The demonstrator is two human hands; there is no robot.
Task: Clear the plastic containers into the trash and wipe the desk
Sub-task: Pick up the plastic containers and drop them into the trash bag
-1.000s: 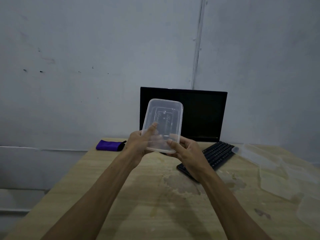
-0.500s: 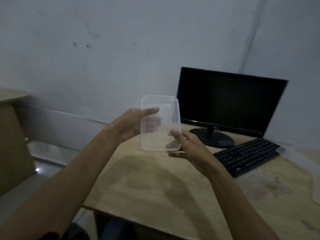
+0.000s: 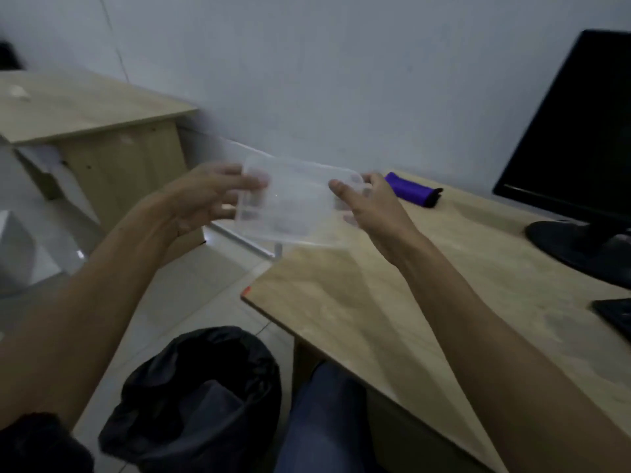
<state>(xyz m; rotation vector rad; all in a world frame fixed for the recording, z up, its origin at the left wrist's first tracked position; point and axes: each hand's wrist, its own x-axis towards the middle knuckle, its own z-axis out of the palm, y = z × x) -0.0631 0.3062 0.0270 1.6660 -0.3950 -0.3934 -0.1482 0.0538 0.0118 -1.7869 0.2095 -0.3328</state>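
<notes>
A clear rectangular plastic container [image 3: 293, 203] hangs in the air past the left corner of the wooden desk [image 3: 426, 288]. My left hand [image 3: 205, 199] grips its left end and my right hand [image 3: 368, 206] grips its right end. It lies roughly level and is blurred by motion. Below it, on the floor beside the desk, stands a trash bin lined with a black bag [image 3: 198, 401], its mouth open.
A purple cloth [image 3: 413, 191] lies at the desk's back edge. A black monitor [image 3: 580, 148] on its stand and a keyboard corner [image 3: 614, 315] sit at the right. A second wooden desk [image 3: 85, 124] stands at the left across a tiled floor gap. My blue-trousered leg [image 3: 324, 428] is by the bin.
My view has swung left and down, so the bin shows now. Both hands carried the container leftwards off the desk and turned it from upright to roughly level.
</notes>
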